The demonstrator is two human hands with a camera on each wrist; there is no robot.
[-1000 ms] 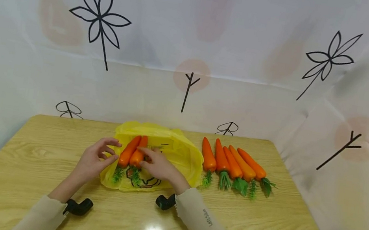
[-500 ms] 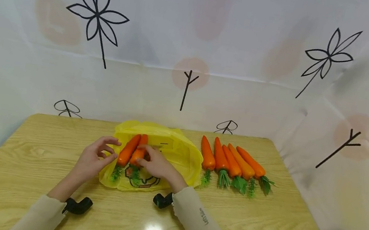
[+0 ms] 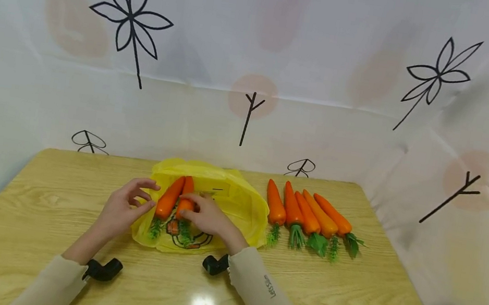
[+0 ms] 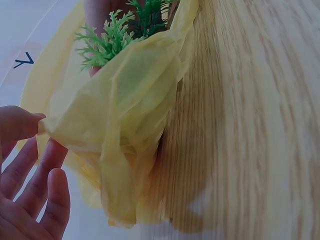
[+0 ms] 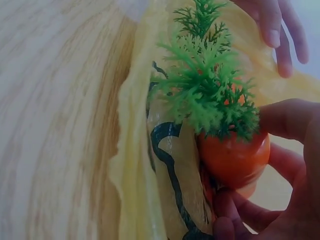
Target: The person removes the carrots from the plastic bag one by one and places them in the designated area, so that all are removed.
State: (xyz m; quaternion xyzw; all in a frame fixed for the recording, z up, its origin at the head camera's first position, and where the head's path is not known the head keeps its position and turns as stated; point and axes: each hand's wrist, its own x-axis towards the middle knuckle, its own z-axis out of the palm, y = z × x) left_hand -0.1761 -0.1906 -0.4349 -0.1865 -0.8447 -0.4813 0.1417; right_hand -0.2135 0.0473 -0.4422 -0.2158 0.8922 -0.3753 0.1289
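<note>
A yellow plastic bag (image 3: 240, 210) lies on the table with its mouth facing me. Inside its left part are two orange carrots with green leafy tops, side by side, leaves toward me. My left hand (image 3: 122, 208) pinches the bag's left edge between thumb and finger; the left wrist view shows the pinched plastic (image 4: 80, 125). My right hand (image 3: 212, 218) reaches into the mouth and holds the right carrot (image 3: 189, 186), thumb on one side and fingers on the other in the right wrist view. The left carrot (image 3: 168, 199) lies untouched between the hands.
Several more carrots (image 3: 295, 210) lie in a row right of the bag, tips pointing away. The wooden table (image 3: 326, 302) meets a patterned cloth backdrop (image 3: 327, 107) behind and at the sides. Black wrist-mounted pieces (image 3: 103, 269) sit by both sleeves.
The right carrot has turned slightly in my right hand, its leafy end shifting a little to the right. My left hand stays at the bag's edge.
</note>
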